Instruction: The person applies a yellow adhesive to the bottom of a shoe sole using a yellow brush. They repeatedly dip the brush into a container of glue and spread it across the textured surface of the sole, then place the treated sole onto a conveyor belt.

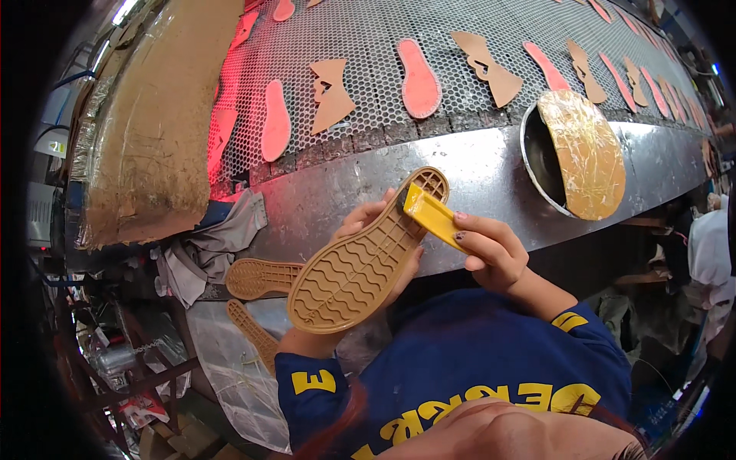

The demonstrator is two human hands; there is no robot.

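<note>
Rubber outsole (pixel 366 254), tan with a wavy tread, was held up in front of the person's chest, tread side facing the camera, its long axis running on a slant from the heel near the left forearm up to the toe by the right hand's tool. The left hand (pixel 368 222) was behind it, fingers curled round the far edge and gripping it, so that hand was plainly the nearer one, in full contact. The right hand (pixel 491 249) was closed on a yellow brush handle (pixel 431 215), whose tip touched the sole near the toe end. Just left of the left hand, lower down, two more tan soles (pixel 261 277) lay on a plastic sheet. Beyond both hands ran a metal mesh conveyor (pixel 368 31) carrying pink insoles (pixel 419 79) and brown cut pieces (pixel 331 93).
</note>
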